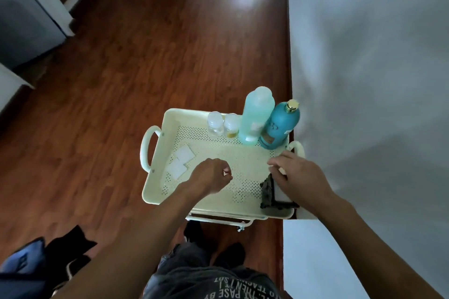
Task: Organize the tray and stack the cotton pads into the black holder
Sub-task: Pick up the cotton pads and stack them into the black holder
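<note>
Left hand (211,175) curled loosely over tray (155,184), holding nothing visible; right hand (297,175) spread on black holder (268,193); pads (181,162) loose at left.

Your left hand (211,176) sat at the frame's centre, fingers curled loosely inward, forearm running down to the lower left. Your right hand (300,175) lay right of centre, palm down, fingers spread, forearm stretching to the lower right.
</note>
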A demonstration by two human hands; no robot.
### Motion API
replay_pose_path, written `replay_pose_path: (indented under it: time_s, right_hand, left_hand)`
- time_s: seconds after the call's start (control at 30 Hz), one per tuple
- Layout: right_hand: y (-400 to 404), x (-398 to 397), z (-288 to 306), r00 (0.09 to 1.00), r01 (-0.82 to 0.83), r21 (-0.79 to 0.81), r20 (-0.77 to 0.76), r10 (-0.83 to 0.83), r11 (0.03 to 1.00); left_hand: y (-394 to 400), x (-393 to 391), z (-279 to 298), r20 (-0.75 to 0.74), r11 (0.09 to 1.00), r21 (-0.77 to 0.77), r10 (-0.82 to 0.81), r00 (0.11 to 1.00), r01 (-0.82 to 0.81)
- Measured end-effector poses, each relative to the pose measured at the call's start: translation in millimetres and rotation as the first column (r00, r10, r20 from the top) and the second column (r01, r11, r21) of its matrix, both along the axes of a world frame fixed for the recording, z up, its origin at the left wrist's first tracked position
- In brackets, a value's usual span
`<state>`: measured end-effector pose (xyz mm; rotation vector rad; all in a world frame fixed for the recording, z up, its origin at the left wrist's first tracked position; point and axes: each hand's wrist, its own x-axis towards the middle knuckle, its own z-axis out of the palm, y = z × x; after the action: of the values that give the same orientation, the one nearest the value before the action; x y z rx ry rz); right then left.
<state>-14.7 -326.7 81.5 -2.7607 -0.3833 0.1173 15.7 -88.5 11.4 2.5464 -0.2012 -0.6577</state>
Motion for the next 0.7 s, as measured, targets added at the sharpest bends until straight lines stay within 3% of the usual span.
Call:
replay_pose_path:
  time_s: [0.2, 0.4, 0.53, 0.7]
  right_hand:
    - [53, 27, -18, 0.981, -0.120, -0.024, -0.158, 0.114, 0.993]
    - [105, 50, -51, 0.945, -0.137, 0.015, -0.299, 0.135, 0.991]
    - [131, 66, -80, 0.917, -0.150, 0.024, -0.369, 0.149, 0.988]
    - [159, 80, -114, 0.860, -0.081, 0.040, -0.502, 0.090, 0.996]
  left_hand:
    - [53, -9, -21, -0.039, 0.984, 0.171, 0.053, 0.998, -0.046]
    - [98, -10, -41, -0.024, 0.938, 0.284, 0.216, 0.976, -0.200]
    - [111, -5, -53, -0.012, 0.917, 0.364, 0.182, 0.983, -0.166]
    - [119, 1, -66, -0.010, 0.925, 0.344, 0.175, 0.984, -0.161]
